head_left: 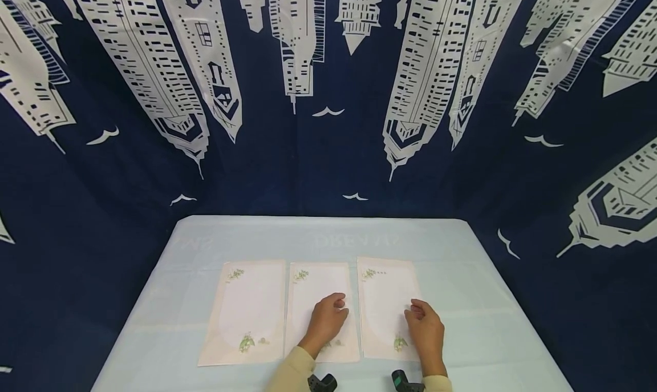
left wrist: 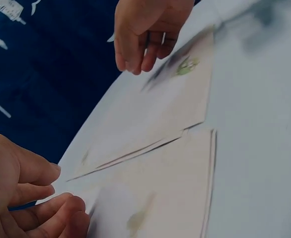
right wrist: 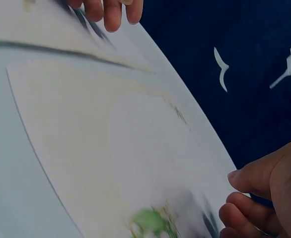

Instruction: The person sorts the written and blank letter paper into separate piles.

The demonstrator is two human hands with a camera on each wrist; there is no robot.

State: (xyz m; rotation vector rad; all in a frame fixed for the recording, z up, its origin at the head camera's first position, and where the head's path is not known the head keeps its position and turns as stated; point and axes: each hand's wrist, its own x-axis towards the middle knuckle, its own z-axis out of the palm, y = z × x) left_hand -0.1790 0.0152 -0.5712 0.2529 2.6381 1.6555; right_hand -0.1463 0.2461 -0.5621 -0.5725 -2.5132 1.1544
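Three pale pink sheets of letter paper with green plant prints lie side by side: a left sheet [head_left: 251,306], a middle sheet [head_left: 303,300] and a right sheet [head_left: 385,295]. Over the lower part of the middle one hovers my left hand [head_left: 325,322], fingers loosely bent and holding nothing. My right hand [head_left: 427,332] is above the right sheet's lower right edge, also loosely curled and without anything in it. In the left wrist view, a gap shows between the left thumb and fingers [left wrist: 68,210]. The right wrist view shows the right fingers [right wrist: 242,210] above the paper.
A white-covered table [head_left: 477,323] bears the sheets, with its far edge just beyond them. Behind it hangs a dark blue cloth [head_left: 297,164] printed with white buildings and birds. Black devices [head_left: 322,383] sit at both wrists.
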